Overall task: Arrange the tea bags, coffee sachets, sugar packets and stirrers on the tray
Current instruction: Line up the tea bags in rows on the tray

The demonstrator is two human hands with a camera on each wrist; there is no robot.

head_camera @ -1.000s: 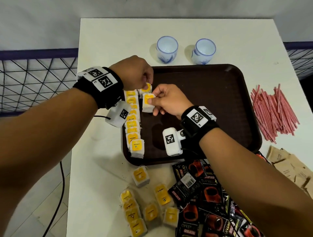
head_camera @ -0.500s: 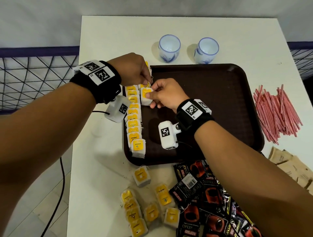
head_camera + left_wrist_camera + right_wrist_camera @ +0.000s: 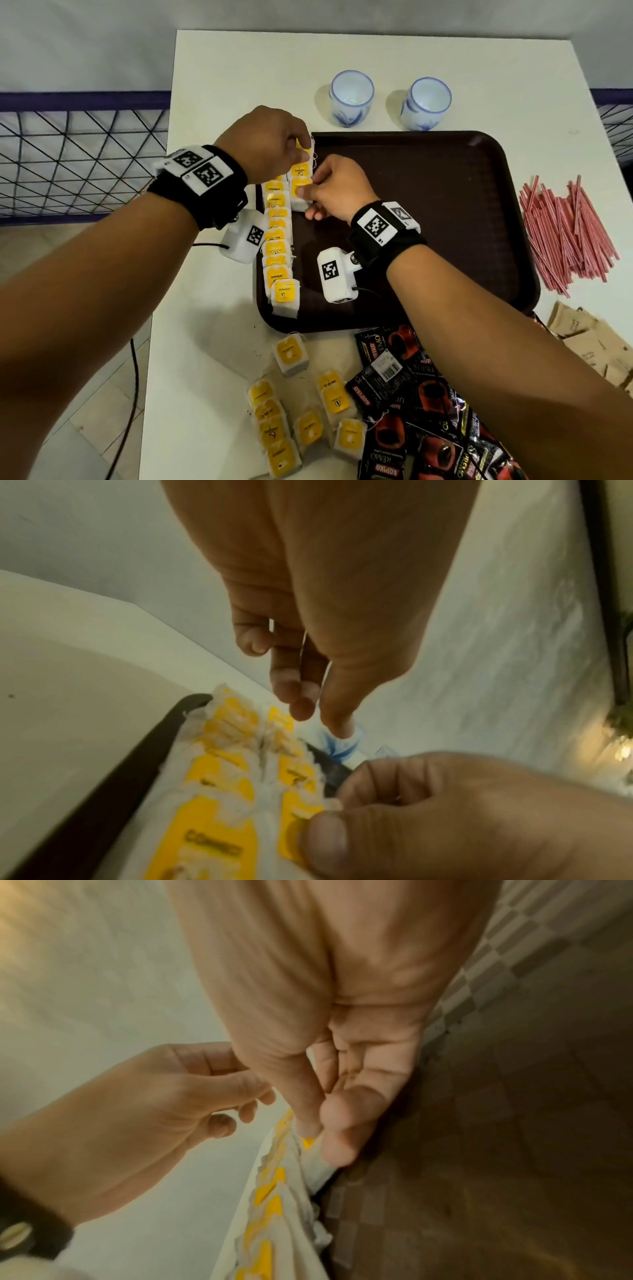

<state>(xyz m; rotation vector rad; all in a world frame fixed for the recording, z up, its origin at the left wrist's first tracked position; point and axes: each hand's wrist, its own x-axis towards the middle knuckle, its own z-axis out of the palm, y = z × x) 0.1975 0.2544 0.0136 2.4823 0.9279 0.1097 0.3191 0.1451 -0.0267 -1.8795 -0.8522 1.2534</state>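
Both hands have shifted toward the far-left corner of the dark brown plastic tray (image 3: 445,205). Left hand (image 3: 270,144): fingers hang loosely curled over the farthest bag and grip nothing in the wrist view. Right hand (image 3: 337,192): thumb and fingers pinch a white paper tea bag with a yellow tag (image 3: 298,198), now drawn up close behind the bags that start a second column. That column's long axis runs near-to-far, just right of the full row of tea bags (image 3: 275,240). The right hand is nearer.

coffee sachets (image 3: 394,371) cut off, sugar packets (image 3: 591,341) cropped
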